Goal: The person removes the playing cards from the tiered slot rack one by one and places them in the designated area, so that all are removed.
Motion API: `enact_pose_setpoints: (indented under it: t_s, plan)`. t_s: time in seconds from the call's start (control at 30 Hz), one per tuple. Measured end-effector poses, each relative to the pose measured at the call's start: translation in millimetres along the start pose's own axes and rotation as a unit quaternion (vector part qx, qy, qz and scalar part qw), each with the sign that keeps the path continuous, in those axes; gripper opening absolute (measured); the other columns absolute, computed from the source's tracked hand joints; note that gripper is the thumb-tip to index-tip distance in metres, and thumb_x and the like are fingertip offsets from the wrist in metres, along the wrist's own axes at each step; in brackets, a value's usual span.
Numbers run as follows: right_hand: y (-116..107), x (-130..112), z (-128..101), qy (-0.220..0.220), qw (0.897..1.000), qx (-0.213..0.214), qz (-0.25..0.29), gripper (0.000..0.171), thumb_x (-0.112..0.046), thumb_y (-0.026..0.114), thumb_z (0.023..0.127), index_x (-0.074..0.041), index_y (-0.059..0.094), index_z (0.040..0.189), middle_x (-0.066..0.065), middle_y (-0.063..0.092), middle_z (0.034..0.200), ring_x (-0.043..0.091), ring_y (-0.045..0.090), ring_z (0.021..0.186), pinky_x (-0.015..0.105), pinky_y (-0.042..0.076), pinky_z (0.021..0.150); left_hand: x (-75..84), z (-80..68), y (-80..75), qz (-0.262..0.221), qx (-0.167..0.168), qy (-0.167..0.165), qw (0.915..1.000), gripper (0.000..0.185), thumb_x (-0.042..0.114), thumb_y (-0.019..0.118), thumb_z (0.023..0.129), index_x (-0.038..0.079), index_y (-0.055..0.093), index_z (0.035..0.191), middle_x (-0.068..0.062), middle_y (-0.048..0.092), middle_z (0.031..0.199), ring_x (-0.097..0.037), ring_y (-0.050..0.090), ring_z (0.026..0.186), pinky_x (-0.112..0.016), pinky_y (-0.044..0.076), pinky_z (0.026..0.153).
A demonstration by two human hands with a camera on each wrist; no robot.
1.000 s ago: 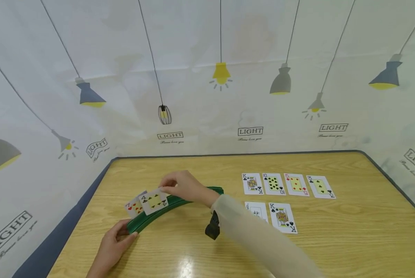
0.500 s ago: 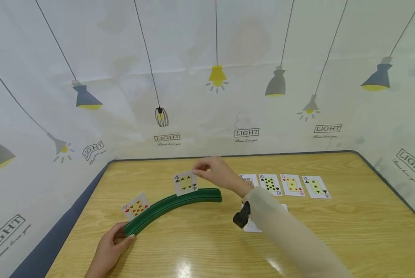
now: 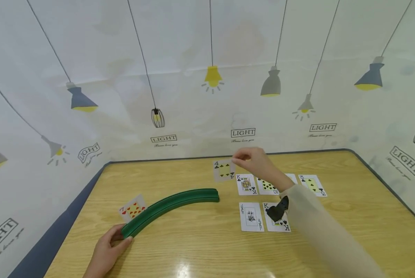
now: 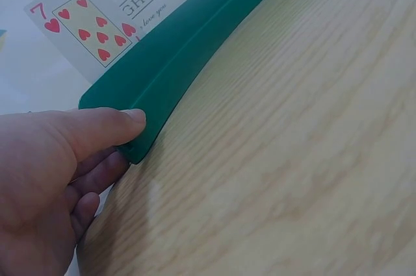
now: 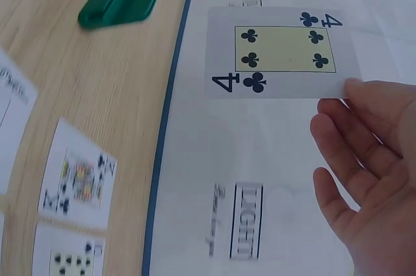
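Observation:
My right hand [image 3: 252, 160] pinches a four of clubs [image 3: 223, 170] by its edge and holds it in the air above the far part of the table, left of the card rows; the four of clubs [image 5: 283, 52] and my right hand [image 5: 364, 159] fill the right wrist view. My left hand [image 3: 108, 247] grips the near end of a curved green card holder [image 3: 171, 210], thumb on top, as my left hand [image 4: 65, 152] shows on the green card holder [image 4: 188, 49]. A seven of hearts [image 3: 132, 208] stands in the holder; the seven of hearts [image 4: 81, 26] faces me.
Face-up cards lie in two rows on the wooden table [image 3: 207, 247]: a king [image 3: 246, 184], a ten of clubs [image 3: 267, 185], a three [image 3: 312, 184], and nearer, a jack [image 3: 251, 216] and a king partly under my sleeve. A lamp-printed backdrop [image 3: 207, 77] encloses the table.
My right hand lifted the four of clubs out of the green holder and carried it right and away, over toward the card rows. My left hand stayed on the holder's end.

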State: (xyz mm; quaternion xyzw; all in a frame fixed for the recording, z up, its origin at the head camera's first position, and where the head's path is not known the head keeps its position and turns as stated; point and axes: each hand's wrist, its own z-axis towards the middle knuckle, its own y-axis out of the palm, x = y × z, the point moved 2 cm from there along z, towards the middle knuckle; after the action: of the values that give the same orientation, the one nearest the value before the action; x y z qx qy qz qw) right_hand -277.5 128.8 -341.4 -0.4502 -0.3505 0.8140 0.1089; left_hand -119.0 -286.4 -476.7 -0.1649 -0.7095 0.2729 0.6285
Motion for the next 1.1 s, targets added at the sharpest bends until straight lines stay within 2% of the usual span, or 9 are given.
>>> enact_pose_setpoints:
  t_s: [0.3,0.47,0.63,0.93,1.1]
  plan:
    - [-42.8,32.1,-30.1,0.062,0.997,0.032,-0.036,0.022,-0.022,0.059,0.091,-0.002,0.068,0.098,0.008,0.066,0.093,0.023,0.061,0.084,0.040,0.049,0.074,-1.8,-1.6,-1.3,-0.006,-0.002,-0.001,1.0000,0.045,0.016,0.069,0.083,0.001,0.054,0.123,-0.014,0.060,0.107,-0.016,0.057,0.091,-0.023,0.048,0.073]
    - [-62.8,47.5,-49.6,0.080,0.994,0.042,-0.061,0.023,-0.022,0.058,0.092,-0.002,0.067,0.098,0.010,0.065,0.087,0.022,0.060,0.077,0.038,0.048,0.067,-1.6,-1.7,-1.0,-0.008,-0.003,-0.001,1.0000,0.045,0.016,0.069,0.083,0.000,0.054,0.123,-0.014,0.060,0.107,-0.016,0.057,0.091,-0.023,0.048,0.073]
    - [-78.4,62.7,-71.6,0.104,0.992,0.030,-0.065,0.023,-0.021,0.056,0.093,-0.001,0.064,0.099,0.009,0.064,0.084,0.023,0.059,0.074,0.033,0.048,0.063,-1.3,-0.7,-0.9,-0.005,-0.002,-0.002,1.0000,0.045,0.016,0.069,0.084,0.000,0.054,0.123,-0.014,0.060,0.108,-0.016,0.057,0.092,-0.023,0.048,0.073]
    - [-94.8,81.1,-105.0,0.116,0.991,-0.005,-0.064,0.017,-0.012,0.056,0.092,0.004,0.064,0.096,0.006,0.061,0.078,0.010,0.054,0.065,0.029,0.046,0.057,1.0,-0.2,-1.0,0.002,-0.006,-0.006,1.0000,0.044,0.014,0.068,0.084,0.000,0.054,0.123,-0.013,0.060,0.106,-0.017,0.057,0.090,-0.023,0.048,0.072]
    - [-97.4,92.3,-122.4,0.144,0.988,-0.022,-0.055,0.023,-0.012,0.055,0.093,0.009,0.062,0.101,0.006,0.060,0.078,0.013,0.052,0.064,0.029,0.044,0.054,2.1,-0.9,-1.0,-0.003,-0.006,-0.009,0.9999,0.043,0.013,0.068,0.084,0.000,0.054,0.123,-0.014,0.060,0.106,-0.017,0.057,0.090,-0.023,0.048,0.072]
